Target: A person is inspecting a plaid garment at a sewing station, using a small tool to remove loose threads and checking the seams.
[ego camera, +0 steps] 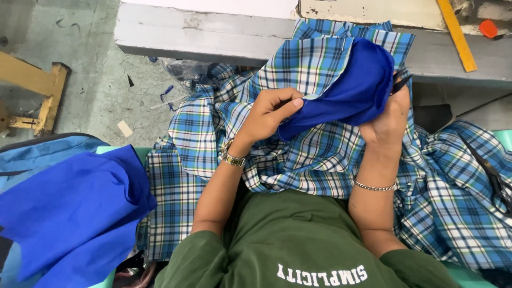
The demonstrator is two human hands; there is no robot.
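Note:
My left hand [269, 113] pinches the edge of a solid blue fabric piece [349, 85] sewn to a blue plaid garment [309, 149] that lies over my lap. My right hand [388, 118] grips the same blue piece from the right side, and a dark tool tip, perhaps scissors [401, 82], sticks out above its fingers. A watch sits on my left wrist and a chain bracelet on my right. Both hands hold the cloth up in front of me.
A grey worktable [213, 37] runs across the top, with a yellow ruler [457, 34] and a small red object [488, 28] on it. A pile of blue cloth [74, 208] lies at the left. More plaid fabric [464, 197] spreads at the right. A wooden stool [37, 90] stands on the floor.

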